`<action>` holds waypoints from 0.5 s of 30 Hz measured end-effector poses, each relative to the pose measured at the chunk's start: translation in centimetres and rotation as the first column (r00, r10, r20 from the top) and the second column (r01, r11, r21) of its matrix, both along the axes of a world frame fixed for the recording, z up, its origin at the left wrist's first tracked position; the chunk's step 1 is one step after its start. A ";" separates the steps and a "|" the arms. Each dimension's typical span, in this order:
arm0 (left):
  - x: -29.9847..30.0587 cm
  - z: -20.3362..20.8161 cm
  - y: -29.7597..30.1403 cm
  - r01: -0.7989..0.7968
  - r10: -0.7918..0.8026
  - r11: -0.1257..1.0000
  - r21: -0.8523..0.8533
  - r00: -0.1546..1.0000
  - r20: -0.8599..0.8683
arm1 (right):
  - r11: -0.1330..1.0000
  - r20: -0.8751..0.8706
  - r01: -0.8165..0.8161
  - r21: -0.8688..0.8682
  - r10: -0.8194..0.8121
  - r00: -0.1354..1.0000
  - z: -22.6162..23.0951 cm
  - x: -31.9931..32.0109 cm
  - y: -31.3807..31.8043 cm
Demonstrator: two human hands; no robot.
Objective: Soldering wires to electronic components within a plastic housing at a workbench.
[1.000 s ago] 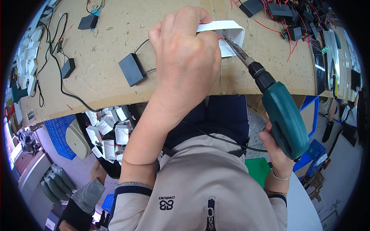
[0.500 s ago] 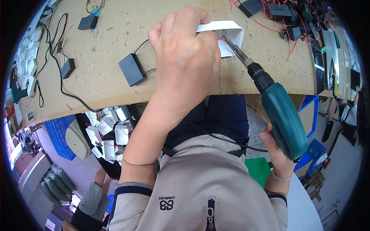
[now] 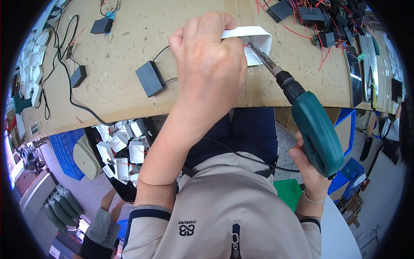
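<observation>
My left hand (image 3: 211, 60) is closed on a white plastic case (image 3: 257, 31) above the cardboard-covered bench; its fingertips are partly hidden behind the hand. My right hand (image 3: 309, 168) grips a green soldering gun (image 3: 317, 131) with a black collar. The gun's metal tip points into the open side of the case, at or very near the end of a short red wire (image 3: 246, 45). Whether they touch is too small to tell. Left of my left hand lies a black rectangular box (image 3: 150, 79), with thin black leads running behind the hand.
Black boxes with red wires (image 3: 312, 15) are heaped at the far right. Further black boxes (image 3: 78, 76) and a looped black cable (image 3: 71, 97) lie on the left. A bin of white cases (image 3: 137, 152) stands below the bench edge. The gun's cord (image 3: 241, 153) crosses my lap.
Hardly anything differs. The case and my left hand have shifted very slightly in the picture, and the soldering tip stays inside the case.
</observation>
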State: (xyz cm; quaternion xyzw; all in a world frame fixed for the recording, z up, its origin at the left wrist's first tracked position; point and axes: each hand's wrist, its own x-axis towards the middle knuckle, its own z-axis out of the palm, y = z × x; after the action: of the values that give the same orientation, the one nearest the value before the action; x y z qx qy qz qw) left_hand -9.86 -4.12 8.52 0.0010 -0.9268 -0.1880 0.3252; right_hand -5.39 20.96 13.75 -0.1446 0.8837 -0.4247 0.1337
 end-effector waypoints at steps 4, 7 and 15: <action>0.1 0.2 0.0 0.000 0.000 1.000 -0.002 1.000 0.016 | 0.996 -0.046 -0.054 0.066 0.057 0.997 0.2 -0.1 -0.1; 0.1 0.2 0.0 -0.003 0.003 1.000 -0.001 1.000 0.021 | 0.994 0.070 0.046 -0.097 -0.039 0.997 0.1 0.1 -0.4; 0.2 0.3 0.0 0.000 0.000 1.000 0.000 1.000 0.028 | 0.985 0.075 0.065 -0.160 -0.054 0.996 0.0 0.2 -0.7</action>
State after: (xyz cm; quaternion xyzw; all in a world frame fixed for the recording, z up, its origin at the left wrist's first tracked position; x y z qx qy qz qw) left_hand -9.67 -4.16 8.79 0.0039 -0.9313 -0.1880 0.3121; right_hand -5.17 20.27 13.76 -0.1135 0.8447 -0.5040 0.1399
